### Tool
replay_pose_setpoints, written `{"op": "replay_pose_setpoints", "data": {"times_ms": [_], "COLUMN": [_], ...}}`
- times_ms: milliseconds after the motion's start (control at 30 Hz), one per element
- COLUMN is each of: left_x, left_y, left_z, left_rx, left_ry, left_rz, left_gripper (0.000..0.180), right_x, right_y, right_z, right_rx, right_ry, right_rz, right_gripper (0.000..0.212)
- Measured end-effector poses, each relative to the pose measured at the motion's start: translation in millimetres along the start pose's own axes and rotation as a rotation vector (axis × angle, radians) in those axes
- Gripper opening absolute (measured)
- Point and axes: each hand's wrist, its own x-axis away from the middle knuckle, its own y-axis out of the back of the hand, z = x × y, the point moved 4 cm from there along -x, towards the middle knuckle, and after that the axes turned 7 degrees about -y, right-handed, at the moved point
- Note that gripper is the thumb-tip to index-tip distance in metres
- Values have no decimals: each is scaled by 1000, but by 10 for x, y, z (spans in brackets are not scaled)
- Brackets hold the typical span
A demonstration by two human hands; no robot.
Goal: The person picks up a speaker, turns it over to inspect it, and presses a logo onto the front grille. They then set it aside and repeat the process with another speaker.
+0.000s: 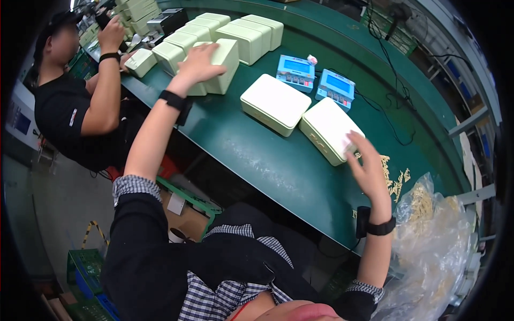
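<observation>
My left hand (201, 64) lies over the top of a pale green box (228, 67) at the near end of a group of similar boxes, its fingers spread. My right hand (368, 167) is at the right end of another pale green box (332, 127), with thumb and fingers apart near its corner. A faint pinkish patch shows by the fingertips; I cannot make out what it is. Left of that box, another box with rounded corners (276, 99) lies flat on the green worktop (241, 160). Both these boxes have small fittings on their near sides.
Two blue devices with screens (296, 70) stand behind the flat boxes, with black cables (388, 125) beyond. Small cream-coloured pieces (397, 184) lie scattered at right, beside a clear plastic bag (428, 235) of them. At left a co-worker (80, 107) handles a pale box (141, 62).
</observation>
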Motion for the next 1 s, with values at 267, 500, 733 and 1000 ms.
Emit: {"op": "replay_pose_setpoints", "data": {"times_ms": [267, 500, 733, 1000], "left_x": [-204, 345, 1243, 1761], "left_y": [27, 159, 598, 1045], "left_z": [369, 193, -261, -1094], "left_rx": [81, 154, 316, 578], "left_ry": [204, 73, -43, -517], "left_rz": [-3, -122, -118, -86], "left_gripper": [109, 103, 109, 113], "right_x": [190, 75, 104, 126], "right_y": [161, 152, 181, 256], "right_z": [-536, -633, -724, -751], "right_rx": [177, 317, 90, 165], "right_ry": [-131, -180, -167, -163], "right_rz": [-94, -72, -147, -230], "right_gripper": [44, 20, 12, 10]}}
